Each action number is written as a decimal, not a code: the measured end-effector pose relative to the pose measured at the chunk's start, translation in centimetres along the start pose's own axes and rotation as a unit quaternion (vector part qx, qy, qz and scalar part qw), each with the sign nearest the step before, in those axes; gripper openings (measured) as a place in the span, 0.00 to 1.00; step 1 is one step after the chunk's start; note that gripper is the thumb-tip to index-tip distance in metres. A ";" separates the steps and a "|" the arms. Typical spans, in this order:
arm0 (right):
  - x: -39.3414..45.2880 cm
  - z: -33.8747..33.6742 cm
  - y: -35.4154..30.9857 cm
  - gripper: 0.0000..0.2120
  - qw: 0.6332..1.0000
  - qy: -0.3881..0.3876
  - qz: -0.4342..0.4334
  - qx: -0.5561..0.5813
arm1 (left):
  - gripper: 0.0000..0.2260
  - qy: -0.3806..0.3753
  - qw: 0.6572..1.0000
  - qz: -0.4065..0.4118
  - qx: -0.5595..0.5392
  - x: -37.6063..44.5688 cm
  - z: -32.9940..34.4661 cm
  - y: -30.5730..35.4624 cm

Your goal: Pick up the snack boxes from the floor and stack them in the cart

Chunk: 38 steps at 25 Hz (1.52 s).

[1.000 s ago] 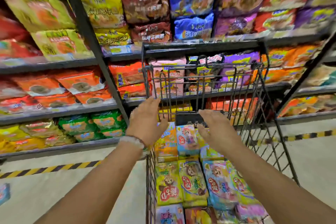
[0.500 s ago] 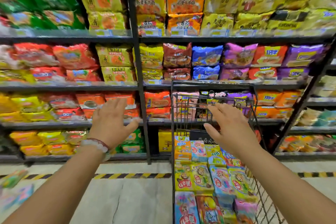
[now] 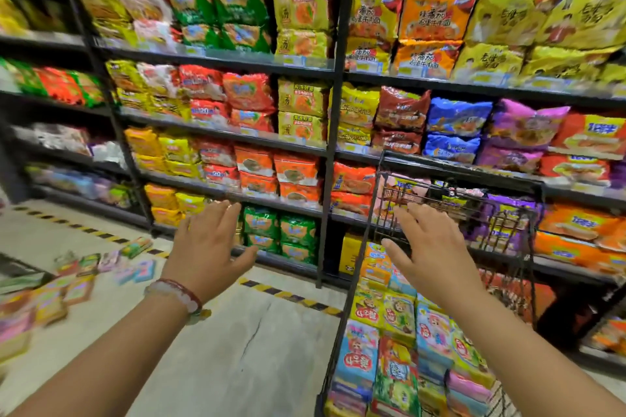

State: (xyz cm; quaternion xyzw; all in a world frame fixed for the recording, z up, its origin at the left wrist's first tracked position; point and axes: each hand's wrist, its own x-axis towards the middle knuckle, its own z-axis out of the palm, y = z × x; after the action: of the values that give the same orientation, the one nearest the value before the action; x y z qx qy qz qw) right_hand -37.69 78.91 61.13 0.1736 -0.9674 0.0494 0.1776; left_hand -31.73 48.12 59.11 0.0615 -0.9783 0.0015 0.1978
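Lower right, the black wire cart (image 3: pixel 379 213) holds yellow, blue and pink snack boxes (image 3: pixel 399 315). A yellow-and-black striped line (image 3: pixel 291 296) crosses the grey floor (image 3: pixel 220 349).

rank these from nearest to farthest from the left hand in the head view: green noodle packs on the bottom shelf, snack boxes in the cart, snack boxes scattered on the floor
From the left hand:
1. Green noodle packs, just right of its fingers on the bottom shelf.
2. Snack boxes in the cart, lower right, past the cart edge.
3. Snack boxes on the floor, far left; the blurred ones near the frame edge lie farthest.
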 end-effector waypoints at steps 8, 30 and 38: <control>0.0 0.6 -11.4 0.28 0.990 -0.015 -0.130 0.052 | 0.34 0.027 0.990 -0.133 0.042 -10.3 -4.3 -9.4; -1.1 5.2 -60.5 0.32 0.899 -0.030 -0.389 0.198 | 0.35 0.049 0.897 -0.406 0.166 -36.5 -13.6 -45.4; 4.5 10.6 -70.7 0.31 0.868 -0.033 -0.441 0.227 | 0.33 0.022 0.864 -0.461 0.201 -34.5 -11.1 -52.9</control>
State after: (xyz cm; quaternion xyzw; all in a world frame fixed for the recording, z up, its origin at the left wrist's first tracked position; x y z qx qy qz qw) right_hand -20.12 9.71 55.32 0.6194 -0.7574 0.1785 0.1041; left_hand 10.46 0.06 54.86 0.5437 -0.8124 0.1085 0.1808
